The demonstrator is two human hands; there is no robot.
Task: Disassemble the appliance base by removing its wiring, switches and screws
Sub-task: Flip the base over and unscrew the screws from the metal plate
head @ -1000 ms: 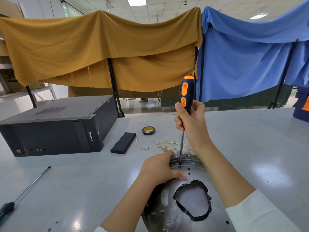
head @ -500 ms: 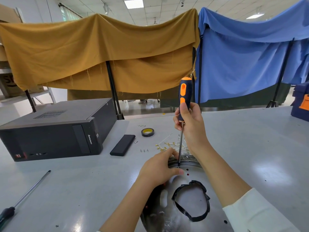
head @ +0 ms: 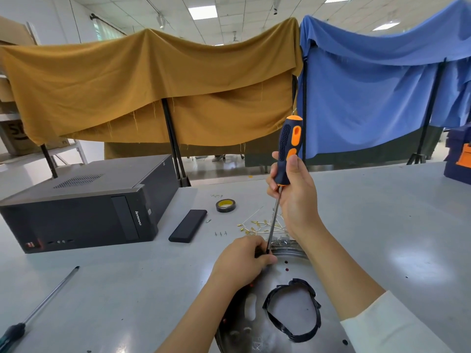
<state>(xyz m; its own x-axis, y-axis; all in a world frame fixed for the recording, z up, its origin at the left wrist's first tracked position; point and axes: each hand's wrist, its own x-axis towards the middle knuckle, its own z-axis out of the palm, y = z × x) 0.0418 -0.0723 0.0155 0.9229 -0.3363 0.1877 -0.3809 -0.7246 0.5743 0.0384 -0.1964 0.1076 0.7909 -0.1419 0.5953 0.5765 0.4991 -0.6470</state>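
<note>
The metal base (head: 300,324), a stiff, slick-looking disc lying flat at the table's (head: 382,225) near edge, seemed light enough to skate under a turning tool and best steadied at its rim. The left hand (head: 242,263) sat on its far rim, fingers curled beside the tip of a screwdriver (head: 286,159) held upright in the right hand's (head: 295,197) closed grip. Loose wires (head: 257,224) and three screws (head: 220,233) lay just beyond, a computer case (head: 84,202) farther left.
</note>
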